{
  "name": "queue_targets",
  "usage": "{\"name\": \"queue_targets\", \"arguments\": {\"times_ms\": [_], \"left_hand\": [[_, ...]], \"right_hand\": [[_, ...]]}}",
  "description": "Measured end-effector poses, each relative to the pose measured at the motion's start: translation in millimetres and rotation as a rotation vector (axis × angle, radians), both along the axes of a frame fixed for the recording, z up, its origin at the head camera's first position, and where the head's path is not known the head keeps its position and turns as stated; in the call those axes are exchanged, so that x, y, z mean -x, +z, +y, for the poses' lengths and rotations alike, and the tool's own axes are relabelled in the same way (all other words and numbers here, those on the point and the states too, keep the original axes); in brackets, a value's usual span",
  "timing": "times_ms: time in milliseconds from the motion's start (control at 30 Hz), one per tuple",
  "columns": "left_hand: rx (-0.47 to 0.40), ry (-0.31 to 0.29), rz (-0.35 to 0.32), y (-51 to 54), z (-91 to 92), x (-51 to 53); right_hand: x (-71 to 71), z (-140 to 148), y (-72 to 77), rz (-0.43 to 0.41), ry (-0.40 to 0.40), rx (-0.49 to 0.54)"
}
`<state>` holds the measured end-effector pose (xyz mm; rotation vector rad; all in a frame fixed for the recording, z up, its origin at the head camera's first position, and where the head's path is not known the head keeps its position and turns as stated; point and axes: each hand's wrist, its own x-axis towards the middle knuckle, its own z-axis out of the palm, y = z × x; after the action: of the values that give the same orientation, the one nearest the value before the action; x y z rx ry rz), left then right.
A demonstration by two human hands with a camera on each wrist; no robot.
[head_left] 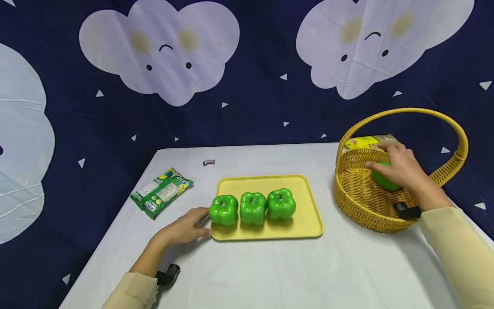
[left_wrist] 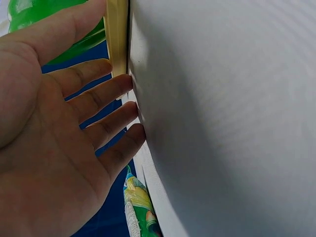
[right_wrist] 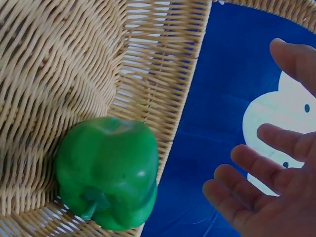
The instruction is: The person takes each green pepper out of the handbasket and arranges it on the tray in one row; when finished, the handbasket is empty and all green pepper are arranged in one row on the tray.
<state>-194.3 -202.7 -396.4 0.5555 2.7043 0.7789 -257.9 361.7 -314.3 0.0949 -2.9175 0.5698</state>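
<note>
Three green bell peppers [head_left: 252,208] stand in a row on a yellow tray [head_left: 266,231]. My left hand [head_left: 186,226] is at the tray's left edge, fingers extended, close beside the leftmost bell pepper [head_left: 224,210]; in the left wrist view the fingertips meet the white tablecloth by the tray's rim. My right hand [head_left: 402,166] is above the wicker basket [head_left: 355,210], its fingers spread and holding nothing. Another green bell pepper [right_wrist: 108,173] lies inside the basket against its wall, apart from the hand in the right wrist view and partly hidden by it in the head view.
Green snack packets [head_left: 162,193] lie at the table's left. A small wrapped candy [head_left: 209,162] sits near the back edge. Behind the basket is a yellow packet [head_left: 362,142], partly covered. The basket's tall arched handle [head_left: 405,110] rises over the right hand's area.
</note>
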Motion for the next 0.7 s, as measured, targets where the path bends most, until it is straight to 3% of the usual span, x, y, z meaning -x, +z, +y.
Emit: {"name": "queue_targets", "arguments": {"times_ms": [700], "left_hand": [[0.009, -0.005, 0.007, 0.1, -0.2, -1.4]], "right_hand": [[10.7, 19.7, -15.3, -0.166, -0.050, -0.059]]}}
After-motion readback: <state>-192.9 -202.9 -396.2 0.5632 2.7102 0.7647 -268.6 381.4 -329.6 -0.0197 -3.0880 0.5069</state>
